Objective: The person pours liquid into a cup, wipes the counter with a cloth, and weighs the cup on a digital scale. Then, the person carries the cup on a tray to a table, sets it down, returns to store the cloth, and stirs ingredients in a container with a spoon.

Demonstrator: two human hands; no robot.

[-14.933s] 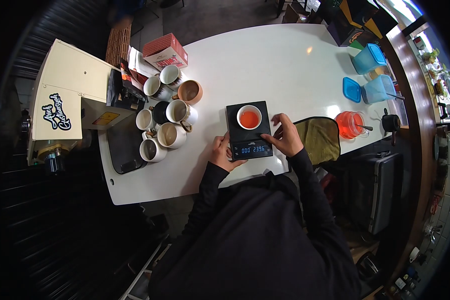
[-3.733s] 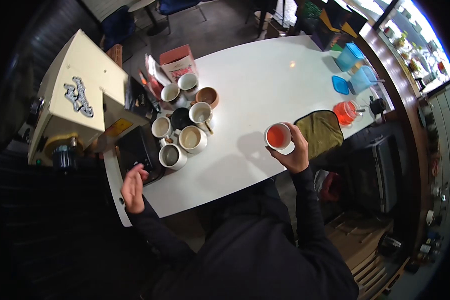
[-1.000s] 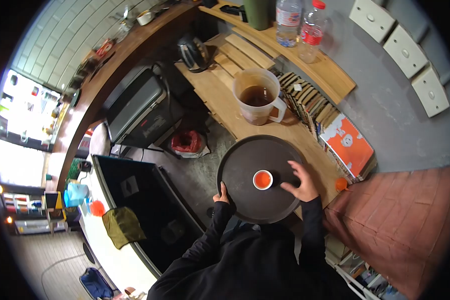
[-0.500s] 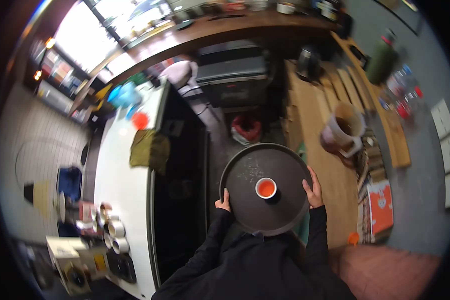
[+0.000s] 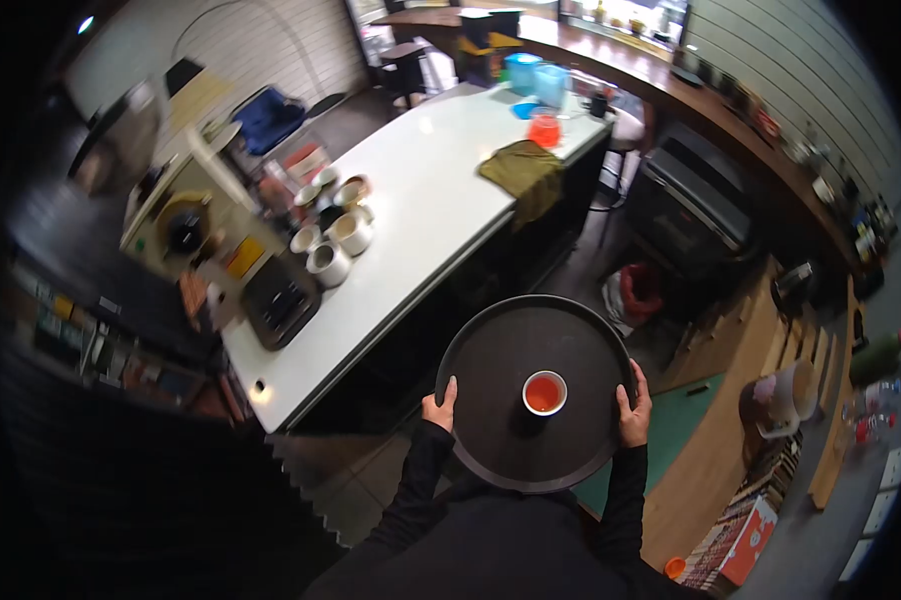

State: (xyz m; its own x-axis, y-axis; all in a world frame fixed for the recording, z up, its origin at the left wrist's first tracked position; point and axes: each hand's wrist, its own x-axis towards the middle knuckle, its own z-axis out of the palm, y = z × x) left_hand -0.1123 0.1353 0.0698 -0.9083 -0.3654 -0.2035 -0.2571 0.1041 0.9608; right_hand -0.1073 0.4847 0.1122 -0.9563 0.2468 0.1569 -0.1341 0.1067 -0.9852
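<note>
A round dark tray (image 5: 501, 400) is held level in front of my body. On it, a little right of its middle, stands a small white cup (image 5: 545, 393) of red-orange liquid. My left hand (image 5: 441, 405) grips the tray's left rim, thumb on top. At the right rim my right hand (image 5: 633, 405) holds on in the same way. The fingers under the tray are hidden.
Ahead lies a white counter (image 5: 411, 215) with several mugs (image 5: 351, 232), an olive cloth (image 5: 526, 170), a red jar (image 5: 545, 128) and blue containers (image 5: 551, 85). A wooden bench (image 5: 706, 450) with a pitcher (image 5: 779, 397) is at right. A bin (image 5: 636, 293) stands beyond the tray.
The cup went from the scale into my right hand, then onto the tray. My right hand, earlier open above the tray, has closed on its rim. The view has swung back toward the counter.
</note>
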